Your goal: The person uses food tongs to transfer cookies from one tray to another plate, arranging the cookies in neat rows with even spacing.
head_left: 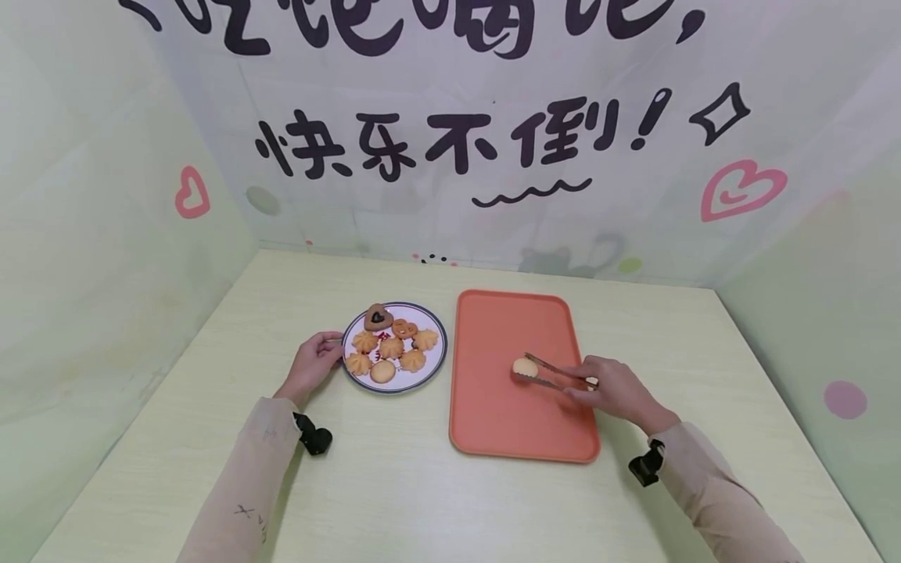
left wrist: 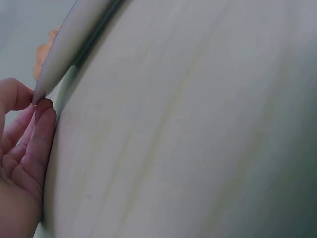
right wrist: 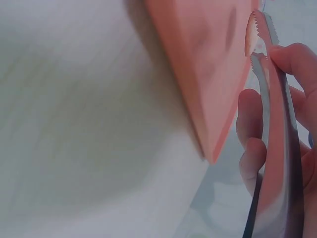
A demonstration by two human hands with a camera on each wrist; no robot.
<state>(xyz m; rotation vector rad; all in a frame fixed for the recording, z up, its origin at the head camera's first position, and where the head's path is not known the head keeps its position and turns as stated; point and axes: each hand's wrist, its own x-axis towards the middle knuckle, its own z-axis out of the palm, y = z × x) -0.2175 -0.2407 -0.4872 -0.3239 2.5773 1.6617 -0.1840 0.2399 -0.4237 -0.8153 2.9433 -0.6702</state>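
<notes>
At the near-left edge of a white plate with a dark blue rim, my left hand pinches the rim between thumb and fingers. My right hand grips metal tongs with serrated tips. Between those tips is a round pale cookie, over the middle of an orange tray. On the plate lie a brown heart-shaped cookie, a pretzel-shaped cookie, a round cookie and several swirled cookies.
Plate and tray stand side by side on a pale wood-grain table, a narrow gap between them. A printed cloth wall rises behind the table, with more cloth at both sides. Each wrist wears a small black camera.
</notes>
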